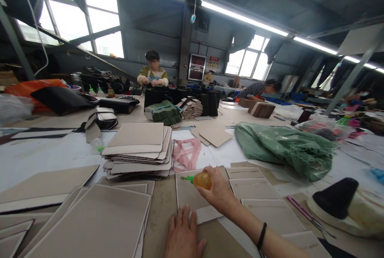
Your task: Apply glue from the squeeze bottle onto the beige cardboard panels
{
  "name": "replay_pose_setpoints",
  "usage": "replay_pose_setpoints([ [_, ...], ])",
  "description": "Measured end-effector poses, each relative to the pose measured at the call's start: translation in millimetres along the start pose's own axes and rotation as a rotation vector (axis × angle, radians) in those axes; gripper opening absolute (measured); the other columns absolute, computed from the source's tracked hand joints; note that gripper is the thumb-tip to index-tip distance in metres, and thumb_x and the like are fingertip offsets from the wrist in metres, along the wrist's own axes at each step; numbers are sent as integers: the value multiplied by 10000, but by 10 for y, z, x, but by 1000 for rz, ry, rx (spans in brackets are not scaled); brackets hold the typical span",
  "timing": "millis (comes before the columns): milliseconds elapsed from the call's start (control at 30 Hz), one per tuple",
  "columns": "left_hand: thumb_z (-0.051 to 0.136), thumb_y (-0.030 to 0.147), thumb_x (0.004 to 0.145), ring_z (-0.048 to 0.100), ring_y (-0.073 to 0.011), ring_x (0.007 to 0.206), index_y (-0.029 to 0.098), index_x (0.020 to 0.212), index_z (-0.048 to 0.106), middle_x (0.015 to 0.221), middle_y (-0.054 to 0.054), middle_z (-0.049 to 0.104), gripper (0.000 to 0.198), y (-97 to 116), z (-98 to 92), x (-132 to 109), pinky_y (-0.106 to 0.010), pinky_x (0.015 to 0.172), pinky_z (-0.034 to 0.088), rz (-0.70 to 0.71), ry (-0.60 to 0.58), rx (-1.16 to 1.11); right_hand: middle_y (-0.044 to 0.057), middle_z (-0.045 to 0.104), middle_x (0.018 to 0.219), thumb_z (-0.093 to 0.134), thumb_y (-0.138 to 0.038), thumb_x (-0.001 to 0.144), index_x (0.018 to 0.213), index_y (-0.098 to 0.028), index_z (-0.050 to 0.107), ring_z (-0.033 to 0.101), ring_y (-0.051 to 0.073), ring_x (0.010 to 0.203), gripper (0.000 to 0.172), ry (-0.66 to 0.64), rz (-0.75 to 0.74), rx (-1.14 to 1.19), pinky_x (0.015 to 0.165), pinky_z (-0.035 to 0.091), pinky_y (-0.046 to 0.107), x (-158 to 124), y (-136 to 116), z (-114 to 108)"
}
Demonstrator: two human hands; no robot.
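Gripping glue bottle (200, 179), right hand (219, 192) fingers curled; left hand (183, 236) flat on board (187, 190).

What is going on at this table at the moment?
Someone works at a big table covered with grey cardboard. The right hand holds a small orange bottle, its green nozzle pointing left over a flat board. The left hand lies flat and open just below. A stack of boards sits behind. A person in green and another person work at the far end.

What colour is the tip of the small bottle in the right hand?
Green tip on an orange bottle; head view shows it best.
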State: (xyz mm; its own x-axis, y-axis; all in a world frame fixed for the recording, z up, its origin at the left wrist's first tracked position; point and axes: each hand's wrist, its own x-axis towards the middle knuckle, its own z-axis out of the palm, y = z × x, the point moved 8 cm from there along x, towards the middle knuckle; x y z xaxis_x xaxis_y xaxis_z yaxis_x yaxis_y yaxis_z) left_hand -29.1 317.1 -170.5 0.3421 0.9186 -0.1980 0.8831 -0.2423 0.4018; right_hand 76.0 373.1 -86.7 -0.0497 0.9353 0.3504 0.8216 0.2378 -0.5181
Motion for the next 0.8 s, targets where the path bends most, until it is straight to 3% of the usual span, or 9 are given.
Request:
replay_pose_setpoints([
  [167,523,264,703,203,-310,1295,103,1294,367,1388,-168,234,631,-7,13,-5,-492,1054,169,-12,-27,27,43,474,864,617,-176,677,961,-187,509,519,194,789,304,-20,-4,-39,754,425,317,12,-4,13],
  [567,474,269,719,169,-296,1304,111,1311,331,1401,-155,191,628,23,-21,-22,-482,1057,167,-19,-110,92,44,461,867,582,-181,689,965,-185,497,509,194,771,288,25,31,-124,729,428,309,-50,372,-301],
  [800,484,261,711,193,-308,1294,99,1301,338,1389,-161,211,629,43,-56,-27,-490,1049,194,-4,-98,92,45,494,903,582,-192,681,979,-196,496,533,204,823,310,60,52,-190,750,422,319,-73,589,-452],
])
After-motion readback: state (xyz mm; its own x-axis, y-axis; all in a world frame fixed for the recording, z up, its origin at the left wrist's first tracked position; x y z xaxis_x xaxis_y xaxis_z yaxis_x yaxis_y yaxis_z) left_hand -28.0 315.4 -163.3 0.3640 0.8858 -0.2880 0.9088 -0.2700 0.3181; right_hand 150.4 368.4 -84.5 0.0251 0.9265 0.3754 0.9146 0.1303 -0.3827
